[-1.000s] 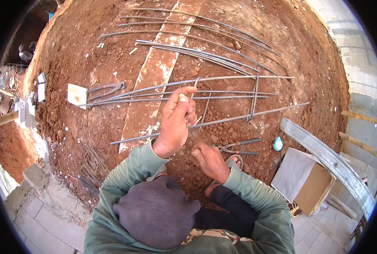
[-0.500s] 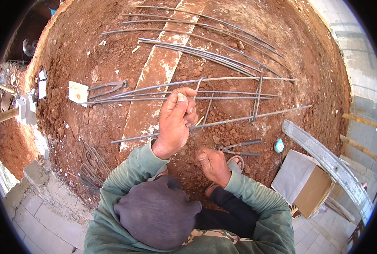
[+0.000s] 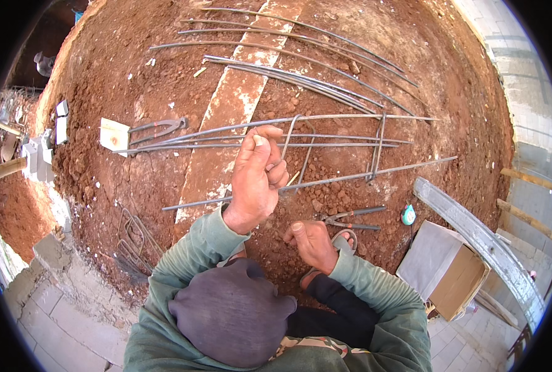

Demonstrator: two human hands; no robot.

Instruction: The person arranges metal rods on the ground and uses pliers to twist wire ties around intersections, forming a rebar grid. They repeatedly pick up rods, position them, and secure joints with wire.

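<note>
My left hand (image 3: pixel 256 177) is raised over the steel rebars (image 3: pixel 344 142), its thumb and forefinger pinched together. Whatever they hold, if anything, is too small to make out. Just right of its fingertips stands a bent steel stirrup (image 3: pixel 289 137) around a rebar, and another stirrup (image 3: pixel 377 146) joins the bars farther right. Lower and to the right, my right hand (image 3: pixel 316 246) is closed in a loose fist with the thumb on top; its grip is hidden. Beside it on the soil lie long-handled pincers (image 3: pixel 355 219).
More rebars (image 3: pixel 301 79) lie farther out across a dirt-covered plank (image 3: pixel 229 102). At left are other pincers (image 3: pixel 158 129) by a white tile (image 3: pixel 114 135), and a pile of stirrups (image 3: pixel 136 242). Rightward are a tape measure (image 3: pixel 408 214), a cardboard box (image 3: pixel 429 260) and a metal channel (image 3: pixel 474 232).
My left hand has shifted slightly left, its pinch still closed. The fingers of my right hand have moved a little to the left. Rebars and tools lie as before.
</note>
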